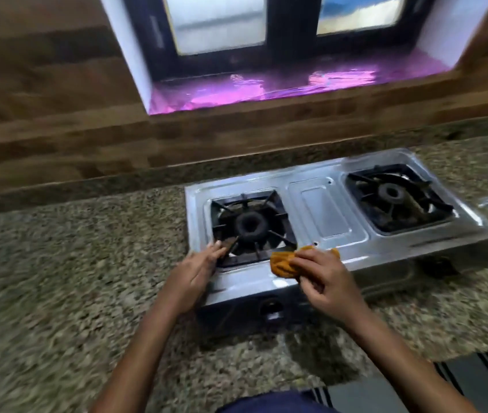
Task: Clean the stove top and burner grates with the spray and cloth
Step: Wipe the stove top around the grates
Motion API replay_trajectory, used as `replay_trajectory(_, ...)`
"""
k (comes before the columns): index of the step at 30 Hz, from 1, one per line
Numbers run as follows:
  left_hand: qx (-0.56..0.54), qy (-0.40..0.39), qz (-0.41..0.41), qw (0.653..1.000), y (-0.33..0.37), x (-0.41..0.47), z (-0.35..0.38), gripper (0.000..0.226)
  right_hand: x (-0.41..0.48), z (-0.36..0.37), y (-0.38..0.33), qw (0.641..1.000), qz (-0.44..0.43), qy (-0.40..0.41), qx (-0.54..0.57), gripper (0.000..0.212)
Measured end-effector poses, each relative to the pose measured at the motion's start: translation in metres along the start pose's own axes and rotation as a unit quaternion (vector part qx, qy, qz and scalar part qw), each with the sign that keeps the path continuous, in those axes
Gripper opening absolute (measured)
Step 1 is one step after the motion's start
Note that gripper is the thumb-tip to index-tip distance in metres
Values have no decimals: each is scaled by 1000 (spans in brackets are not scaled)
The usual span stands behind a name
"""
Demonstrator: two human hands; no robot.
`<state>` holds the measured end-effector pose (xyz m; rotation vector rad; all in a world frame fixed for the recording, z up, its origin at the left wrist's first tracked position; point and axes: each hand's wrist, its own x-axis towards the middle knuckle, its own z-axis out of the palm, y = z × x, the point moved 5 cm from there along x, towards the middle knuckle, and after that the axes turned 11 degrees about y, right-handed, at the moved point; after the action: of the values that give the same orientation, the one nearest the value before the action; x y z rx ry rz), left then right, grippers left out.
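Observation:
A steel two-burner stove (326, 210) sits on the speckled granite counter (72, 278). Its left burner grate (248, 226) and right burner grate (397, 196) are black and in place. My right hand (329, 278) grips a bunched orange cloth (281, 263) on the stove top, just in front of the left grate's right corner. My left hand (198, 269) lies with straight fingers on the stove's front left corner, its fingertips touching the left grate's front edge. No spray bottle is in view.
A wood-look wall rises behind the counter, with a window and a purple-lit sill (266, 87) above the stove. Two control knobs (271, 307) sit on the stove's front face. A striped mat (475, 380) lies on the floor at lower right.

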<state>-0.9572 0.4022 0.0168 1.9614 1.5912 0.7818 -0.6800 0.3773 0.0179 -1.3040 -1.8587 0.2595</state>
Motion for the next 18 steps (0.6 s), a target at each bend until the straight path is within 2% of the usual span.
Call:
replay_trajectory(8,-42,-87,-4,995,-4,28,-23,113,-1,109,-128,978,-146,-148,30,36)
replay_trajectory(12,-54,-138,-17,989,-5,38,-32,108,7,148,-164,950,-210,-231,-10,46)
replay_trajectory(15,-55,-143,-13,988,0,38,-41,109,7,132,-153,959,-157,-230,47,53)
replay_trajectory(18,-58,-140,-13,988,4,32,-48,116,2,90,-106,986,-28,-144,83,53)
